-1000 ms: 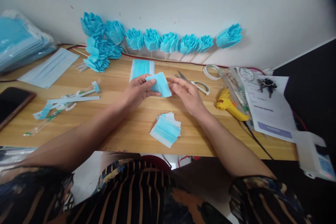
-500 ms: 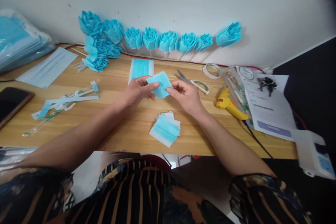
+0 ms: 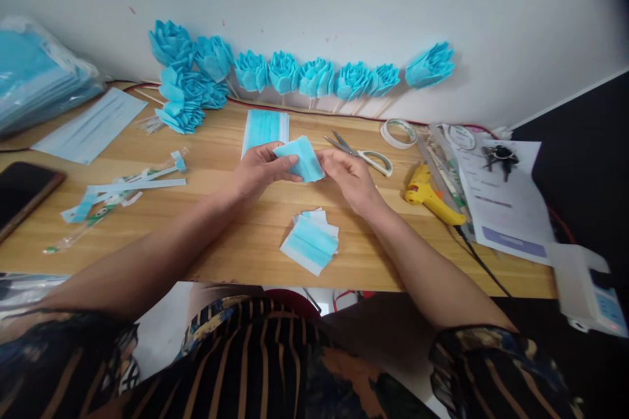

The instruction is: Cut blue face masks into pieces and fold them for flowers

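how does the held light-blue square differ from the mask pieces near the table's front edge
The light-blue square is up in the left hand, right hand at its edge; the mask pieces lie on the table. The square looks evenly blue; the top mask piece shows brighter and paler bands. Both appear thin and four-sided.

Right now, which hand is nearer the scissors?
Right. The right hand is just on the near side of the scissors; the left hand is farther off, to their left.
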A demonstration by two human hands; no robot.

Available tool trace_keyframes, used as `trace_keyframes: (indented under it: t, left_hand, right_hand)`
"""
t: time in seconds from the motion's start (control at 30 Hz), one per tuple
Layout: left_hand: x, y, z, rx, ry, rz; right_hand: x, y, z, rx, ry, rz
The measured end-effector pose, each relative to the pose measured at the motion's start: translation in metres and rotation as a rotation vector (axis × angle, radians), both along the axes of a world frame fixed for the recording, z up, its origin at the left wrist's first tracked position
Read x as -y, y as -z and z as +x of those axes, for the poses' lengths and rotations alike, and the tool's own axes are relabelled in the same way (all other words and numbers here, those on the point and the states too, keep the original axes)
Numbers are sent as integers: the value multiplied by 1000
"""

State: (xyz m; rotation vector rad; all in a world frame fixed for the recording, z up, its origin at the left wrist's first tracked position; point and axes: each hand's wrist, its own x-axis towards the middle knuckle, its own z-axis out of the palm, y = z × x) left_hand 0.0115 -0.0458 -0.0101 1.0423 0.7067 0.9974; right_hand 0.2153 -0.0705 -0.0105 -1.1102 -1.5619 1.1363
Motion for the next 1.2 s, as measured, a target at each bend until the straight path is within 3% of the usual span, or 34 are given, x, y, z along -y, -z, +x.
trace_keyframes:
  t: [0.1,0.27,0.57,0.67,0.8,0.97,1.1,1.2]
  left_hand:
    - [2,0,0,-92,14,65]
    - [2,3,-1,-204,2,116]
    - [2,-1,-1,-33,50,-23]
    - [1,-3,-2,4,31,-66]
    - [0,-6,-3,9,3,-103]
    - [0,-5,-3,-25,-9,-113]
    - [0,-3,-2,-26,25,-91]
    - [0,-1,-1,-23,46,-74]
  right_hand:
    - [2,-1,-3,38,-19,-6]
    - [5,-6,-8,193,119,98]
    - [2,-4,-2,241,199,173]
    - [-5,0,6,184,304,166]
    - [-18,0,19,-89,385,77]
    - [-17,-8,21,-276,262,28]
    - [-1,-13,7,-86,104,67]
    - [7,-14,-2,76,66,189]
